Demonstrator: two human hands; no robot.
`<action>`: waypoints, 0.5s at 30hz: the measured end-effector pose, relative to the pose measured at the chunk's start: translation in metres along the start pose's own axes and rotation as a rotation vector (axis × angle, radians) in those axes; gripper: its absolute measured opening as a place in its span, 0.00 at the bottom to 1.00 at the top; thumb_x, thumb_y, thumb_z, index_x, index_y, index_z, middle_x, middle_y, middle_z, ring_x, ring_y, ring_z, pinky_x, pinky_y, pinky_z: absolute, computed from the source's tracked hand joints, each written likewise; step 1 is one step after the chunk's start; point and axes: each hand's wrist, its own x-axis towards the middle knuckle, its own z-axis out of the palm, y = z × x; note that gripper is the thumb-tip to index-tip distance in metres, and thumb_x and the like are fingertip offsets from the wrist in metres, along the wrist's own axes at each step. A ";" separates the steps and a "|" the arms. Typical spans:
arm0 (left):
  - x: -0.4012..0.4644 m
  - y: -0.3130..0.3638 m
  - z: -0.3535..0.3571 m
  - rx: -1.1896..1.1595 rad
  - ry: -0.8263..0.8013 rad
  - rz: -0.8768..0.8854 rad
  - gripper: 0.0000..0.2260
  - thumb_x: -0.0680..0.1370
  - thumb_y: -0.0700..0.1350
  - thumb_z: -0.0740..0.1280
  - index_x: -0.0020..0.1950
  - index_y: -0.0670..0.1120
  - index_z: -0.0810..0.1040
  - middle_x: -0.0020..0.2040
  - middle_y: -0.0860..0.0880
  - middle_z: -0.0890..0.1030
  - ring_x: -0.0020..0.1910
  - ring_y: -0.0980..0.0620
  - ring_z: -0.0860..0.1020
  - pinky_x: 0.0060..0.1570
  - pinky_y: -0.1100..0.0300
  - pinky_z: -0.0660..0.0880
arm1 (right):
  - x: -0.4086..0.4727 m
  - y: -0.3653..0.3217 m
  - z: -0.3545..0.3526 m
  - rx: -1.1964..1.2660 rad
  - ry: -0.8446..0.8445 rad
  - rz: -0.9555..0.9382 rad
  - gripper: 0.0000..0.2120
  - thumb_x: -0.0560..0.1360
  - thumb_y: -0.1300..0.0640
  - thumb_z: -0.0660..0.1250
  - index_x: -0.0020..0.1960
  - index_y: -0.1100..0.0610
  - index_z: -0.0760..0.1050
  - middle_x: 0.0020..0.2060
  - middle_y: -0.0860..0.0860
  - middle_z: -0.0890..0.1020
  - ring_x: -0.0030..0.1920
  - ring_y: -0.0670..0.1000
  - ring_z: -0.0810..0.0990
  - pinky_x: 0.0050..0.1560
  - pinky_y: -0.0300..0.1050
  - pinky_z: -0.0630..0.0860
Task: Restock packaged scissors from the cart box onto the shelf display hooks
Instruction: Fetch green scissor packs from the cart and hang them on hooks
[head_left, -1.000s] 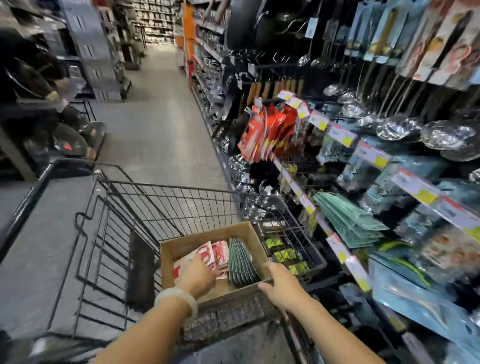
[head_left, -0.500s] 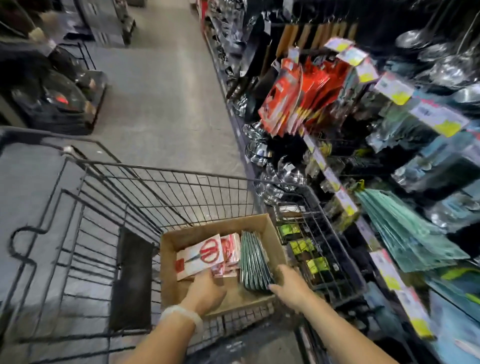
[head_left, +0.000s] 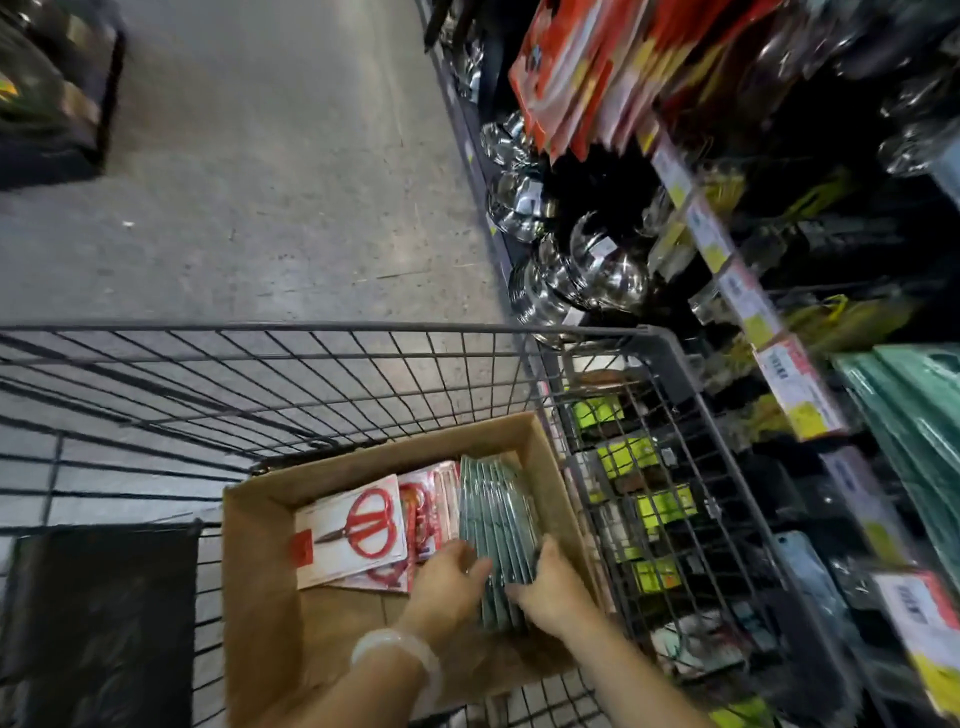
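Seen from a head camera looking down into a wire shopping cart (head_left: 363, 364) in a store aisle. An open cardboard box (head_left: 260, 597) sits at the near right of the cart basket. Inside the box, on its right side, a stack of green packaged scissors (head_left: 493, 509) stands on edge, running from near to far. To the left of that stack lie red packaged scissors (head_left: 358, 530), flat and overlapping, the top card showing red-handled scissors on a white backing. Both hands reach into the box at the near end of the green stack. The left hand (head_left: 447, 587), with a pale bracelet (head_left: 400, 654) on its wrist, presses against the stack's left side, its fingers held close together and bent toward the packs. The right hand (head_left: 550, 587) is on the stack's right side, its thumb up along the packs and its fingers curled round their near edge, so the stack is held between the two hands. A black panel (head_left: 104, 623) fills the near left of the cart. To the right of the cart stands the shelf display (head_left: 727, 249), blurred: red packages (head_left: 587, 67) hang at the far top, shiny metal pots (head_left: 587, 260) sit low beside the floor, price tags (head_left: 795, 384) run along the rails, and green packages (head_left: 919, 415) hang at the right edge. Grey concrete floor (head_left: 260, 156) stretches away beyond the cart.
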 end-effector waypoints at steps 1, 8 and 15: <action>0.009 0.003 0.006 -0.014 -0.001 0.000 0.17 0.80 0.50 0.62 0.67 0.44 0.72 0.62 0.46 0.77 0.61 0.48 0.76 0.62 0.55 0.72 | 0.005 0.002 0.002 0.010 -0.008 0.001 0.39 0.73 0.55 0.69 0.76 0.57 0.50 0.71 0.54 0.67 0.70 0.55 0.68 0.68 0.47 0.67; 0.038 0.019 0.030 -0.399 -0.113 -0.208 0.20 0.77 0.47 0.67 0.65 0.37 0.71 0.54 0.41 0.79 0.54 0.45 0.78 0.54 0.52 0.78 | -0.003 0.005 0.005 0.041 -0.143 -0.132 0.36 0.69 0.61 0.68 0.73 0.51 0.58 0.71 0.48 0.64 0.71 0.51 0.65 0.72 0.44 0.63; 0.037 -0.001 -0.010 -0.419 0.076 -0.268 0.07 0.77 0.35 0.62 0.53 0.36 0.76 0.45 0.38 0.81 0.45 0.40 0.80 0.46 0.47 0.79 | -0.003 0.006 -0.015 0.155 -0.041 -0.133 0.22 0.76 0.65 0.63 0.67 0.51 0.69 0.65 0.49 0.72 0.65 0.49 0.72 0.62 0.39 0.70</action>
